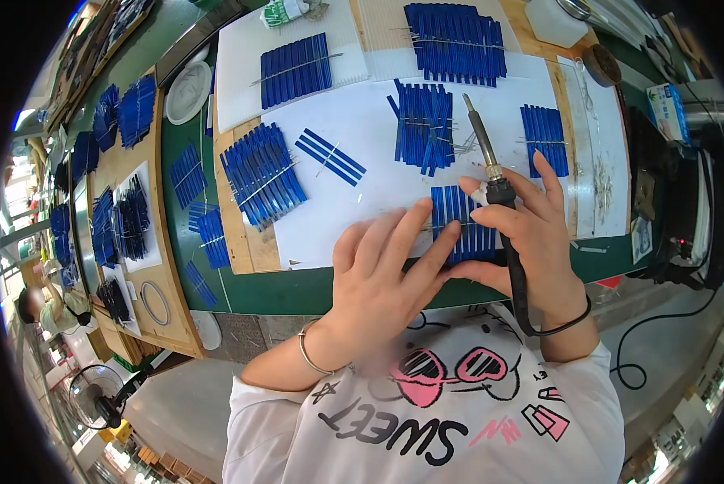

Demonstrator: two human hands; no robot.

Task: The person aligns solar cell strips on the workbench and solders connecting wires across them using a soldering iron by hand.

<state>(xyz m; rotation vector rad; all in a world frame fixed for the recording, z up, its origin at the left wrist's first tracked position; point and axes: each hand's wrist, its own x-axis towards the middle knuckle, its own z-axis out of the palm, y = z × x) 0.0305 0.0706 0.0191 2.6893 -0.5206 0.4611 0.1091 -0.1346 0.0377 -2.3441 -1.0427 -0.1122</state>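
Observation:
A group of blue strips (464, 242) lies side by side near the board's front edge, with thin wires across them. My left hand (390, 270) rests flat from the left, fingers spread, fingertips touching these strips. My right hand (535, 234) holds a soldering iron (491, 153), its metal tip pointing up and away from me. The thumb and a finger of that hand are at the strips' right and front sides. Behind them, more blue strips (423, 125) lie in a crossed pile. Three wired strips (330, 156) lie to the left on white paper (338, 218).
Further bundles of blue strips lie at the left (262, 176), back (296, 71), back right (454, 44) and right (544, 139). A white container (554, 24) and a round brown tin (601, 64) stand back right. A fan (95, 397) and another person (51, 306) are far left.

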